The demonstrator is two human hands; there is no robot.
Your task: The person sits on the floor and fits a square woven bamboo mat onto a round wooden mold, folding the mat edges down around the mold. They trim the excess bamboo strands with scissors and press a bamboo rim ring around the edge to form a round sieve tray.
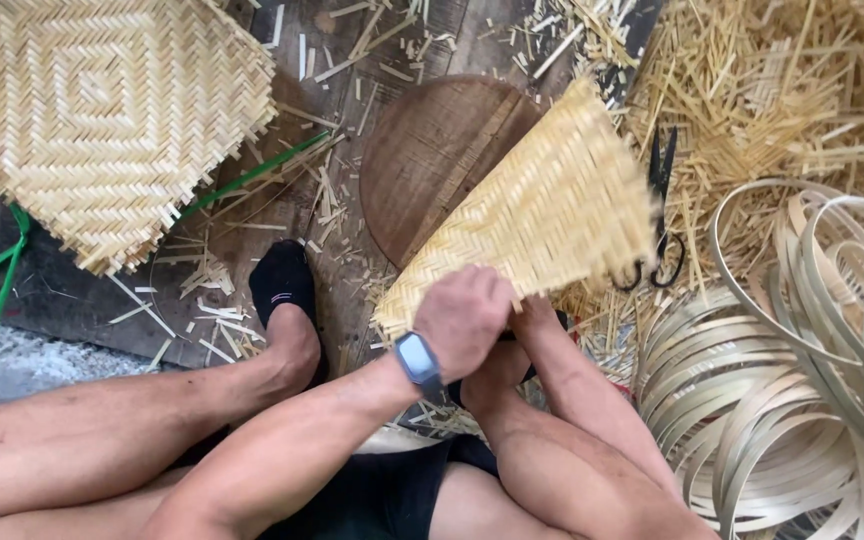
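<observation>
Hands meet on the woven mat point(542, 215) above our knees, our left hand point(464, 318) gripping its near corner, while our right hand, probably gripping underneath, stays hidden.

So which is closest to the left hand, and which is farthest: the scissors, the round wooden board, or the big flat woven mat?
From the left hand, in the head view:
1. Round wooden board, just above it, partly under the woven piece it grips.
2. Scissors, off to the right on the straw.
3. Big flat woven mat, far upper left.
</observation>
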